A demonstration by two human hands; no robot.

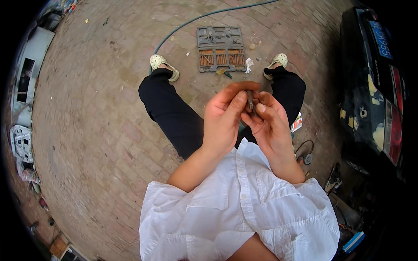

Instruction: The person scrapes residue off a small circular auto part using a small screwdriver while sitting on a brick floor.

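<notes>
A small metal piece (251,101) is held in the air between the two hands, in front of the shirt and above the gap between the knees; in the view its length runs roughly from twelve to six o'clock. It is grasped from the nine o'clock side by the left hand (223,115), whose thumb is laid along it and whose forefinger is bent across its upper end. From the three o'clock side it is pinched by the right hand (272,119), with the fingers curled and the thumb brought to its lower end. Its exact kind cannot be told, since much of it is covered by the fingers.

Taking the hands as the dial's centre, a grey tool case (220,46) is laid open on the brick paving (87,130) at eleven o'clock, with rust-brown rods (222,58) lined up in its nearer half. Crumpled white paper (249,65) is seen at twelve, just beside the case. A pale shoe (161,61) is planted at ten and another at one. Beyond the case, a dark hose (217,12) is stretched in a curve from twelve towards ten. At three, a dark car (370,78) with pale patches is parked; at nine, a whitish panel (37,65) is seen near the rim.
</notes>
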